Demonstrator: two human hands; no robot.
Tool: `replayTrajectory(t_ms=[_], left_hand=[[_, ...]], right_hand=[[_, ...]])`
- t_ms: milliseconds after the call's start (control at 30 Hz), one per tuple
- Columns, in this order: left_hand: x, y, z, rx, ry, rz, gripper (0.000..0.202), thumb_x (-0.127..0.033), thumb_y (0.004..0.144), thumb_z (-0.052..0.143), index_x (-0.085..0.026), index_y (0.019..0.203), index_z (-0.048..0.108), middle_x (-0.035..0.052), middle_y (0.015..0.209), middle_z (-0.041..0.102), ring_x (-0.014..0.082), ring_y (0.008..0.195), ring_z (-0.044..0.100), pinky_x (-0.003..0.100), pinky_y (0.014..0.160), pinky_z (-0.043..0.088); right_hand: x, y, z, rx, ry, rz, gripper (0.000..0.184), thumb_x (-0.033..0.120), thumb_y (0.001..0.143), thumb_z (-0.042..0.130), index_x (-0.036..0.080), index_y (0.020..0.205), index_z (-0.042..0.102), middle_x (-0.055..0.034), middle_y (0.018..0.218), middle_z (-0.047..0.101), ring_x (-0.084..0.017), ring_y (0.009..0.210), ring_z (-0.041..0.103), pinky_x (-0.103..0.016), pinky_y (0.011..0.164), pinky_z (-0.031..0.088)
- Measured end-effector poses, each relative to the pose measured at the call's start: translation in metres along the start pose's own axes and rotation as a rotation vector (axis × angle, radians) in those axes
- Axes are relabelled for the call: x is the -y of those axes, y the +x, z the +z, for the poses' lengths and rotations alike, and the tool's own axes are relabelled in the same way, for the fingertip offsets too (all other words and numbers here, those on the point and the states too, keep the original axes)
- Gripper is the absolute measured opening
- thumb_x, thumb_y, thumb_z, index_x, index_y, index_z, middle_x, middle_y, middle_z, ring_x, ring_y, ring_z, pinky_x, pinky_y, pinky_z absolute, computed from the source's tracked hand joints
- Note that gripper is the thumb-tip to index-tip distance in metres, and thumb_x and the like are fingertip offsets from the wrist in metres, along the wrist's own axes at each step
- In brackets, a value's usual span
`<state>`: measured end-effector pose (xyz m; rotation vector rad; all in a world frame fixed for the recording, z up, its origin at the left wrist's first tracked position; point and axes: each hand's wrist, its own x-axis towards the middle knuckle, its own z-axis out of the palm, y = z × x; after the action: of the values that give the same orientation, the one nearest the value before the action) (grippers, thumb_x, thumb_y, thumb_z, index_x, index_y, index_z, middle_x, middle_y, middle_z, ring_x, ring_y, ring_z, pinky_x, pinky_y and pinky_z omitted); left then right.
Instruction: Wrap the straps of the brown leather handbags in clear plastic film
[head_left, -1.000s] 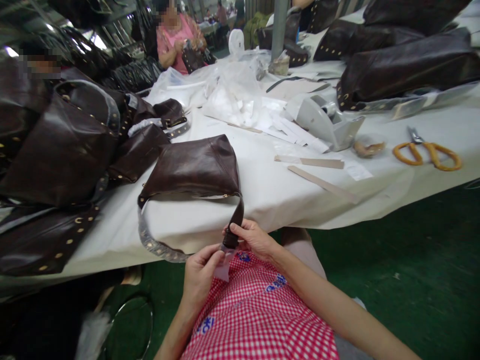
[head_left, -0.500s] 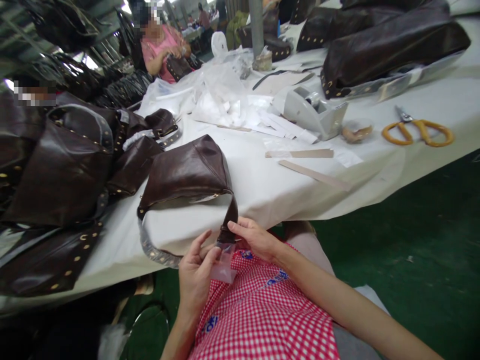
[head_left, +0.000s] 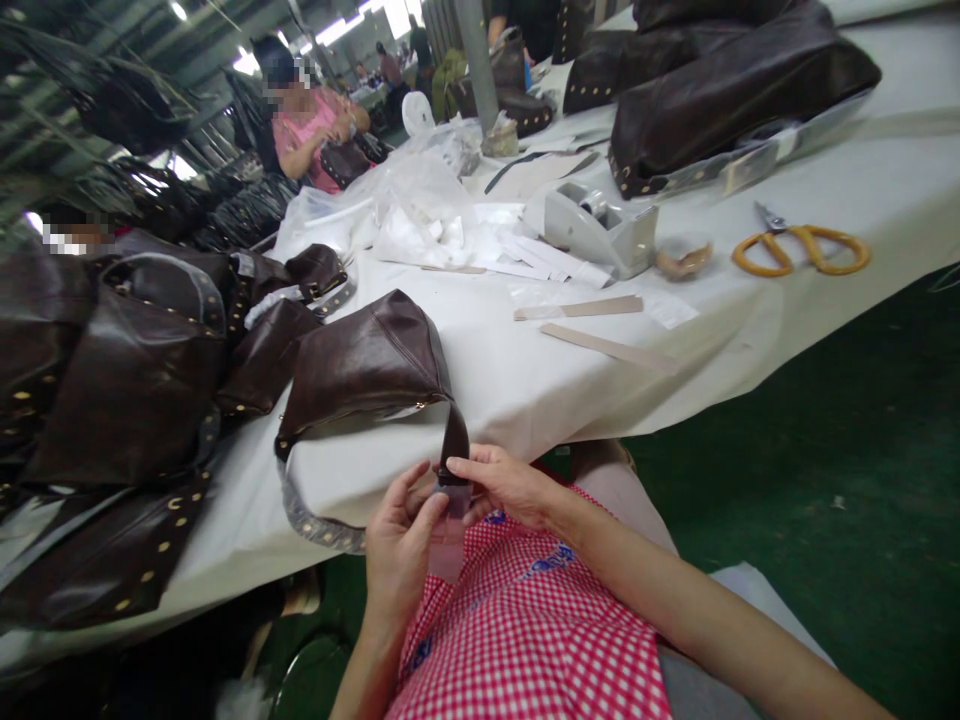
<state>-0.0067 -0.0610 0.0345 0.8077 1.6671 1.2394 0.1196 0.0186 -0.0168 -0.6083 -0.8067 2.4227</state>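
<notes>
A dark brown leather handbag point(head_left: 367, 350) lies on the white-covered table in front of me, its strap looping toward my lap. My right hand point(head_left: 506, 485) pinches the plain dark strap point(head_left: 454, 440) near its end, thumb on top. Close beside it, my left hand point(head_left: 405, 535) closes thumb and fingers on a clear plastic sleeve point(head_left: 448, 545) that hangs from the strap's end. The other part of the strap, studded with eyelets and wrapped in plastic point(head_left: 315, 525), runs behind my left hand. My left fingertips are partly hidden.
More brown handbags point(head_left: 127, 370) are heaped at the left; others point(head_left: 735, 100) lie at the far right. Yellow-handled scissors point(head_left: 802, 248), a tape dispenser point(head_left: 596, 225), card strips point(head_left: 577, 308) and crumpled plastic point(head_left: 420, 190) are on the table. A person in pink point(head_left: 322, 130) handles a bag across it.
The view has shifted slightly, so the table items sit further left. My hands stay at the strap end; the plastic sleeve now hangs straighter below it.
</notes>
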Motion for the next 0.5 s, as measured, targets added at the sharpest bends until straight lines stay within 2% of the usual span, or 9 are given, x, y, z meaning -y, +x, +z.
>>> replayTrajectory(t_ms=[133,300,400,500], left_hand=[[0.001,0.006,0.003,0.016,-0.025,0.019,0.057,-0.033,0.066,0.079,-0.013,0.115,0.057,0.0136,0.108,0.072,0.0265,0.099,0.069,0.035,0.081,0.056],[0.007,0.014,0.007,-0.013,-0.008,0.095,0.052,-0.029,0.068,0.076,-0.016,0.114,0.055,0.0070,0.099,0.070,0.0196,0.088,0.069,0.030,0.078,0.056],[0.011,0.017,0.011,-0.061,0.052,0.147,0.049,-0.028,0.069,0.075,-0.020,0.112,0.054,0.0057,0.110,0.063,0.0140,0.080,0.067,0.025,0.070,0.055],[0.015,0.019,0.014,-0.084,0.122,0.198,0.045,-0.029,0.071,0.073,-0.020,0.110,0.053,0.0068,0.115,0.059,0.0130,0.080,0.064,0.025,0.070,0.055]], right_hand=[[-0.001,0.002,0.002,-0.046,0.064,-0.043,0.033,0.042,0.071,0.078,0.015,0.088,0.066,-0.0010,0.075,0.067,-0.009,0.061,0.060,-0.018,0.051,0.052],[0.000,0.002,0.000,-0.102,-0.026,-0.077,0.030,0.041,0.074,0.076,0.016,0.089,0.068,-0.0004,0.074,0.067,-0.008,0.057,0.058,-0.015,0.044,0.045],[0.001,0.002,-0.003,-0.095,-0.057,-0.052,0.031,0.044,0.074,0.074,0.016,0.088,0.069,-0.0002,0.072,0.067,-0.009,0.057,0.060,-0.018,0.047,0.050],[0.001,0.003,-0.004,-0.080,-0.058,-0.058,0.032,0.043,0.071,0.077,0.015,0.082,0.069,0.0000,0.068,0.067,-0.009,0.057,0.060,-0.019,0.052,0.051]])
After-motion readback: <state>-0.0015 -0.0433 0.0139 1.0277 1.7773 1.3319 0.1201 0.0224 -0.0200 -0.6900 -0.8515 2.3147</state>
